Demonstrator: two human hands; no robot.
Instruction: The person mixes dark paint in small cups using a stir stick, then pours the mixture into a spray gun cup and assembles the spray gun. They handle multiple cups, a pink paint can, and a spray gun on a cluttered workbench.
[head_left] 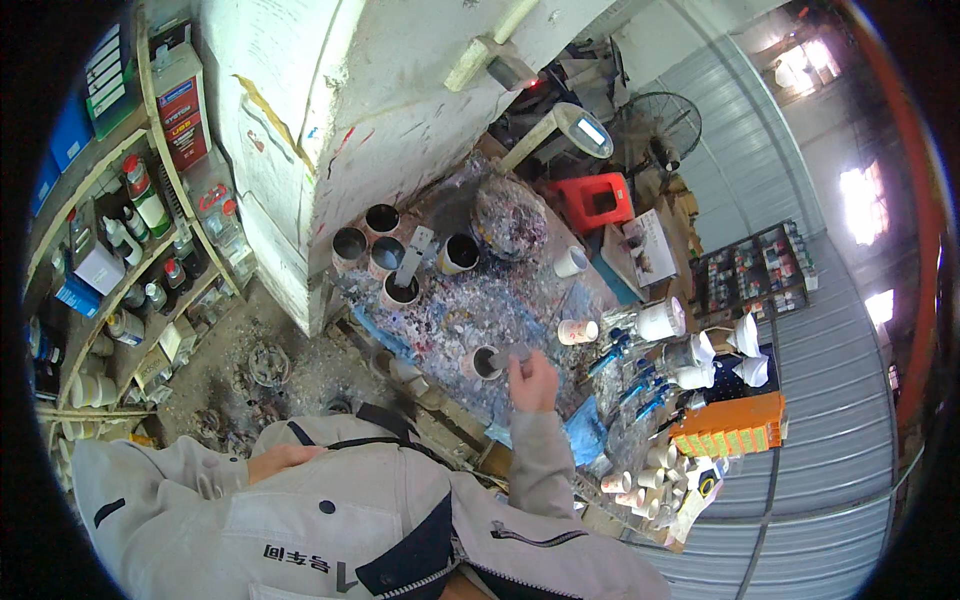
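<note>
Over the table's near part, my right hand (532, 382) is closed on a thin, flat grey strip (502, 360). Its lower end reaches into a paper cup (484, 364) with dark contents. How far it dips in cannot be made out. My left hand (283, 460) lies low against the front of my jacket, away from the table, its fingers mostly hidden. Farther back stand several cups with dark insides; a flat grey scraper (414, 256) leans in one of these cups (400, 291). A white cup (577, 331) stands to the right of my right hand.
Splattered paint covers the worktable (440, 325). A digital scale (583, 130) and a red plastic stool (592, 202) are at the back. On the right are blue-handled spray guns (645, 385), an orange box (730, 424) and stacked paper cups (655, 475). Shelves (150, 125) with bottles line the left.
</note>
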